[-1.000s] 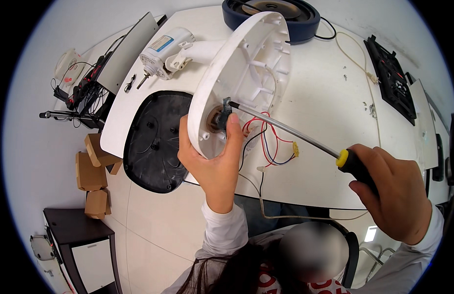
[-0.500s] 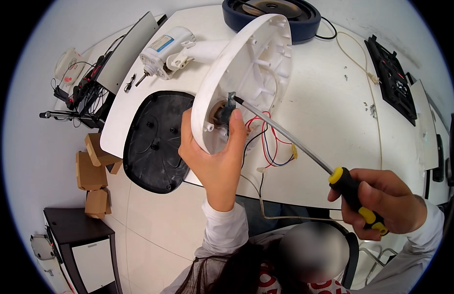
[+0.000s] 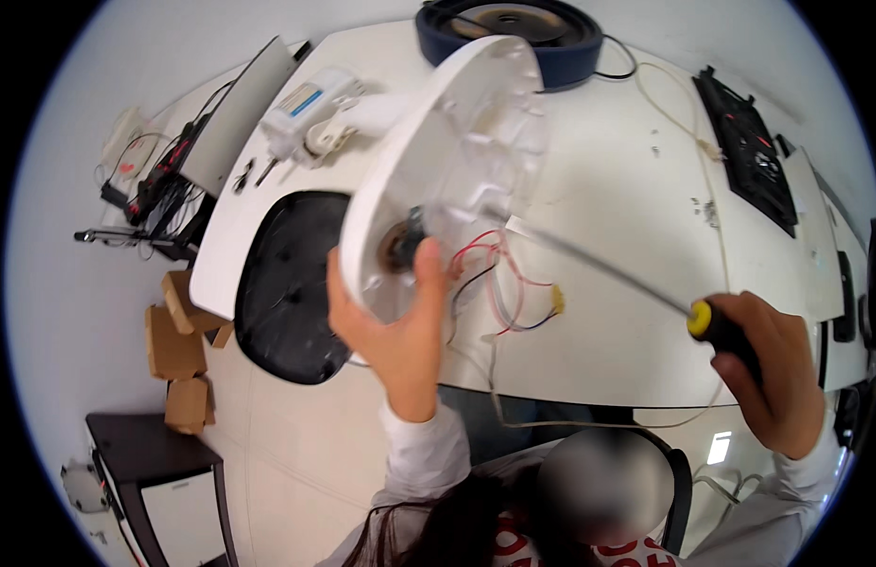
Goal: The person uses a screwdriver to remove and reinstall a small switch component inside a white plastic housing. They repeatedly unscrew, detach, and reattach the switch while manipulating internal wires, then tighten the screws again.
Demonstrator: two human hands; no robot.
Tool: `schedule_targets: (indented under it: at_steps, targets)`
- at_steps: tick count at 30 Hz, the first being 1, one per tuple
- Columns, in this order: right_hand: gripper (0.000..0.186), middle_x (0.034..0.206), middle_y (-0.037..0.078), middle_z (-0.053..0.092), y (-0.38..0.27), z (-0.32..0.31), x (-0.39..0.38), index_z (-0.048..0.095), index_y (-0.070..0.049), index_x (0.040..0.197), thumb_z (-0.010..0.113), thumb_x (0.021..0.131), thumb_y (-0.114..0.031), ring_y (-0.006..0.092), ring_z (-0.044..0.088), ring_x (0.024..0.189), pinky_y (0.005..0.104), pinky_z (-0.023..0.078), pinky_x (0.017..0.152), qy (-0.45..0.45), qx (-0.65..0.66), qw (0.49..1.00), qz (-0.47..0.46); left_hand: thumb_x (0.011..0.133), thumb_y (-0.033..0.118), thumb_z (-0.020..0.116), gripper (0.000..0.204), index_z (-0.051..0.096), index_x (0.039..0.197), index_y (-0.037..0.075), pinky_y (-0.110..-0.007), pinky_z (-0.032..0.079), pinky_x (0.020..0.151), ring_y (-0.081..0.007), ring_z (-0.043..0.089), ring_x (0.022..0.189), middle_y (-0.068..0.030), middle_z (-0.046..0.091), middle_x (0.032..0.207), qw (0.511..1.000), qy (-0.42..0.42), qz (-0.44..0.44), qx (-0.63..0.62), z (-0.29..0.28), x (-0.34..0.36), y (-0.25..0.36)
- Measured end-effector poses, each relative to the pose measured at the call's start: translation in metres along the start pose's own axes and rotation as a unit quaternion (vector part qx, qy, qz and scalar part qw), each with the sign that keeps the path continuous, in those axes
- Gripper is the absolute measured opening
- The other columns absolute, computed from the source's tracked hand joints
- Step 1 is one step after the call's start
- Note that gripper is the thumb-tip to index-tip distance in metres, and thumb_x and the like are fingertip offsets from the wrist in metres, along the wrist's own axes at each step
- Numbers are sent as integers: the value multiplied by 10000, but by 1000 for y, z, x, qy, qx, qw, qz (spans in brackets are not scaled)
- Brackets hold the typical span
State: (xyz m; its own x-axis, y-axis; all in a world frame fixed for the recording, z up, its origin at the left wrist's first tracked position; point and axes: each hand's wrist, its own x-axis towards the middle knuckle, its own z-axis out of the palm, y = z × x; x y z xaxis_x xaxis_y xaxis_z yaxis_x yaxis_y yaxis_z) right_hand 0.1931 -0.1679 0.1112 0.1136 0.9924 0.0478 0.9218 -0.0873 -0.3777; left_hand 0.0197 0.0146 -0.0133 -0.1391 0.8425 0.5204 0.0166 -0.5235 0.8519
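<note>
Both hands are closed: the left hand (image 3: pixel 395 331) clamps an edge between thumb and fingers, and the right hand (image 3: pixel 773 364) wraps around a handle. Beneath them spreads the white tabletop (image 3: pixel 613 354) with a curved border. Above it, the left hand holds the white, hollow plastic housing (image 3: pixel 452 156), tilted up with its ribbed inside toward the right; whether its bottom rests on the tabletop, I cannot tell. For good control, I think this edge should have firm support, so that the housing does not swing under pressure. The black, rounded plastic cover (image 3: pixel 292 283) lies behind it to the left, and it is better not to scrape it. Beyond, the white, cylindrical motor-like body (image 3: pixel 310 104) seems joined to the housing by a neck, so any turning should be gentle.

In the right hand is the long screwdriver (image 3: pixel 603 266) with steel shaft and black-and-yellow handle. Its tip is blurred and appears apart from the small, dark block-shaped part (image 3: pixel 412 236) inside the housing, beside the left thumb. A straight shaft and a well-seated tip would reduce slipping; the thumb should stay out of its line. Thin red, black and blue wires (image 3: pixel 471 248) hang close below, with a yellow connector (image 3: pixel 557 300) at one end, and they can easily be caught.
</note>
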Motion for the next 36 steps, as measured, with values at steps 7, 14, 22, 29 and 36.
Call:
schedule_targets:
  at_steps: [7, 14, 22, 29, 36]
  targets:
    - [223, 886, 172, 483, 101, 67, -15, 505, 35, 991, 586, 812, -71, 358, 511, 757, 371, 426, 653, 169, -2, 980, 103, 737, 76, 702, 463, 500, 1132, -54, -298, 431, 824, -180, 544, 922, -119, 567, 1042, 999, -30, -34, 10, -5, -4, -1]
    - [248, 901, 148, 485, 119, 90, -2, 500, 26, 1002, 593, 808, -98, 311, 500, 847, 366, 432, 707, 108, -21, 989, 100, 794, 191, 648, 475, 472, 1155, -64, -299, 418, 844, -191, 541, 955, -131, 554, 1072, 996, -48, -43, 55, -15, -7, -4]
    - [243, 929, 124, 498, 135, 71, 28, 516, -28, 999, 588, 818, -174, 300, 538, 822, 355, 453, 708, 41, -41, 993, 103, 828, 231, 626, 438, 492, 1113, -74, -293, 401, 848, -187, 539, 946, -134, 557, 1082, 998, 4, -40, 42, -10, -17, -15]
    - [178, 840, 127, 630, 227, 44, 110, 610, -31, 939, 590, 799, -139, 289, 601, 749, 358, 463, 692, 146, -64, 982, 99, 833, 267, 627, 494, 458, 1157, -65, -289, 352, 897, -168, 476, 1024, -120, 502, 1152, 995, 69, -73, 13, -7, -36, -38]
    - [193, 856, 127, 649, 282, 65, 184, 642, -40, 929, 620, 753, -116, 294, 611, 841, 361, 468, 762, 178, -92, 964, 175, 822, 235, 623, 445, 464, 1105, -69, -289, 374, 850, -162, 484, 951, -118, 511, 1086, 998, 38, -46, 14, -10, -40, -45]
